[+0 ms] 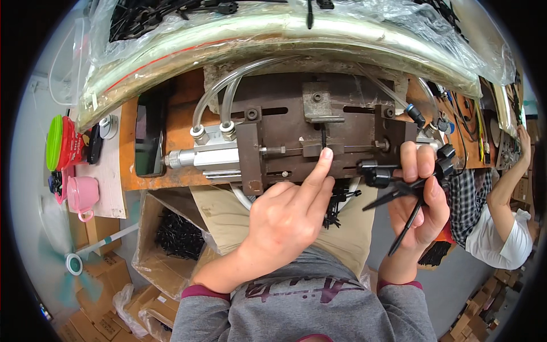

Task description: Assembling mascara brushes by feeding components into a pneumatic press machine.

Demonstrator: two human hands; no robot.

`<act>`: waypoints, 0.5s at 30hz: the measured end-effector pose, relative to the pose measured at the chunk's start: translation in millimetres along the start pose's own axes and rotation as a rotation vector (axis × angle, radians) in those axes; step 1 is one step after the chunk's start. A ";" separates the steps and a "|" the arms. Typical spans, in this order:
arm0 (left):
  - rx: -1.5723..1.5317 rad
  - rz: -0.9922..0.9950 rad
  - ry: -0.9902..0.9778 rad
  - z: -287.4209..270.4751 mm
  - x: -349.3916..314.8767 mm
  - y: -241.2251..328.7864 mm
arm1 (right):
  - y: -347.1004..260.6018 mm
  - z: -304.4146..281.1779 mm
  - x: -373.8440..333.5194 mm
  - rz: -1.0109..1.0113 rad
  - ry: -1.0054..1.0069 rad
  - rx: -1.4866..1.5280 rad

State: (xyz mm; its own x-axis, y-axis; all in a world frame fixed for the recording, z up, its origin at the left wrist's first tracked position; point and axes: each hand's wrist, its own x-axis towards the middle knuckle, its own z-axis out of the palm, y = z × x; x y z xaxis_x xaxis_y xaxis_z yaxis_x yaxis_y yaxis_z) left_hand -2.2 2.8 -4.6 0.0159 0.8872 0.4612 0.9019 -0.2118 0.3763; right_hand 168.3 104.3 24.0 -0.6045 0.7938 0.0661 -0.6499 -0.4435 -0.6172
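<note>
Nearest you, your left hand (285,219) is loosely spread with its index finger stretched forward, while to its right your right hand (419,194) pinches a bundle of black plastic parts (373,174) between thumb and fingers. Just beyond your left index fingertip, which appears to touch its near end, a slim black piece (323,135) sits mid-fixture, left of that bundle. The dark metal fixture (279,91) stands on the wooden table (128,162), and past it clear plastic sheeting (421,34) carries more black pieces (154,23).
</note>
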 end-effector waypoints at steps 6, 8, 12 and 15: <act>-0.576 -0.264 0.054 -16.1 10.2 8.7 | 1.4 5.6 -5.9 0.094 -0.009 0.048; -0.934 -0.421 0.078 -25.5 11.5 13.1 | 5.6 6.6 -8.0 0.134 -0.004 0.048; -0.952 -0.162 -0.073 -31.0 14.9 -3.1 | 12.0 9.2 -9.8 0.204 0.018 0.077; -1.008 -0.244 -0.053 -32.4 8.7 -1.2 | 12.4 8.1 -8.8 0.215 -0.022 0.066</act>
State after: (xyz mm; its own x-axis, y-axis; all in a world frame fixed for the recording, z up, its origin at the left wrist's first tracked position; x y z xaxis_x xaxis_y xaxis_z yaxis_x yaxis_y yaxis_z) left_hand -17.2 -2.5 24.9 -0.0777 0.9636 0.2559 0.1047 -0.2473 0.9633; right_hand 161.8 88.5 22.1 -0.7420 0.6690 -0.0439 -0.5332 -0.6285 -0.5662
